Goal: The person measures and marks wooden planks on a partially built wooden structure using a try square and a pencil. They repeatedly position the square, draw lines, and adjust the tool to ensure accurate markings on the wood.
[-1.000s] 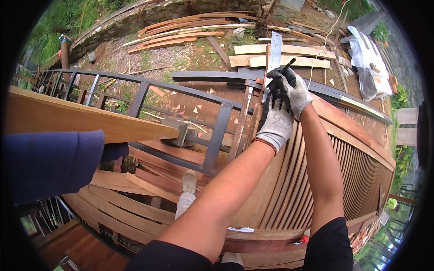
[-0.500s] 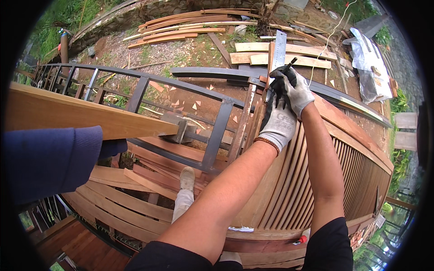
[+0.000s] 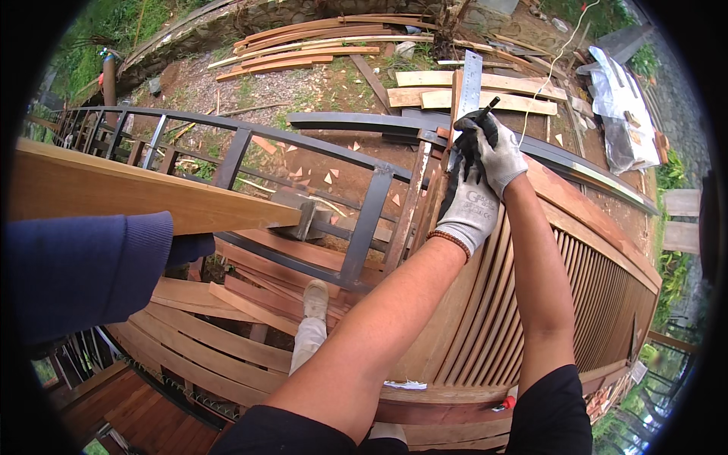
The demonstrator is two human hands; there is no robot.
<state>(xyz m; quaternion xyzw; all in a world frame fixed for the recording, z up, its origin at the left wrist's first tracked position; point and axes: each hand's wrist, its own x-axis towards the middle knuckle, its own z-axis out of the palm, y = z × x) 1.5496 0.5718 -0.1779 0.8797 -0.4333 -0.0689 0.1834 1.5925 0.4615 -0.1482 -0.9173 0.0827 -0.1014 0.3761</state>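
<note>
My right hand (image 3: 503, 158), in a grey glove with dark fingertips, is closed around a black pen (image 3: 490, 106) that slants up past the knuckles. Close beside it, my left hand (image 3: 472, 203), gloved alike and with a beaded bracelet at the wrist, has its fingers on the lower end of a metal ruler (image 3: 470, 80). The ruler lies along a narrow upright wooden strip (image 3: 456, 95). The pen's tip and part of the left fingers are hidden behind the hands. Below my forearms lies a slatted wooden panel (image 3: 523, 303).
At left, a co-worker's navy sleeve (image 3: 91, 265) is by a wooden beam (image 3: 152, 189). A dark metal frame (image 3: 364, 220) crosses the left side. Planks (image 3: 318, 45) lie on the ground behind. Plastic sheeting (image 3: 618, 106) is at far right, and a white cable (image 3: 557, 61) runs nearby.
</note>
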